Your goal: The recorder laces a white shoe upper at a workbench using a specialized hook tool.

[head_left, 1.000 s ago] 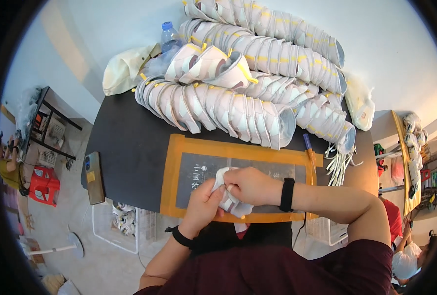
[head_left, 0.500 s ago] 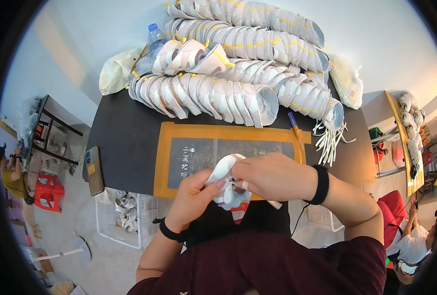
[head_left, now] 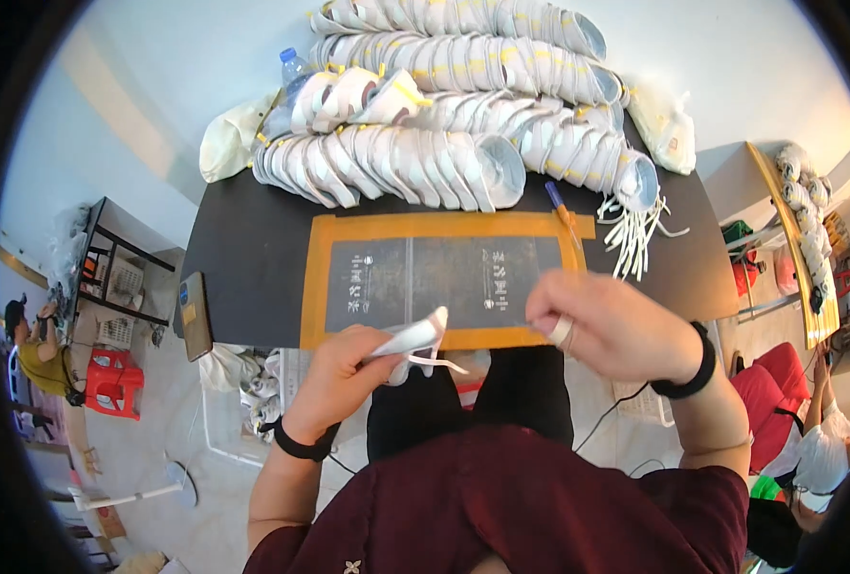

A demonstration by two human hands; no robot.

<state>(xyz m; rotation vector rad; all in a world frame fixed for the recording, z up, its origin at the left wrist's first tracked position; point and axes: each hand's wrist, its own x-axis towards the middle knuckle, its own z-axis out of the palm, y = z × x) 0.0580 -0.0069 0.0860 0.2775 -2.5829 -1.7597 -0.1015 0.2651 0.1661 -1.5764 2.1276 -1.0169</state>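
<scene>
My left hand [head_left: 341, 375] is closed round a folded white shoe upper [head_left: 417, 335] just over the table's near edge. A thin white lace [head_left: 442, 364] hangs loose from the upper and points to the right. Apart from it, my right hand [head_left: 621, 323] is raised over the near right corner of a taped dark sheet [head_left: 454, 277]. Its fingers are curled together, and a pale band [head_left: 561, 331] wraps one of them. Whatever may be pinched between those fingertips is hidden.
Long stacks of nested shoe uppers [head_left: 377, 167] fill the table's far side. A bundle of white laces [head_left: 632, 239] and a blue pen [head_left: 557, 203] lie at the right. A phone [head_left: 196, 316] rests at the left edge. People sit beyond both sides.
My right hand has come away from the shoe upper, moving to the right. The left hand keeps the upper and has shifted slightly left. A lace now sticks out freely.
</scene>
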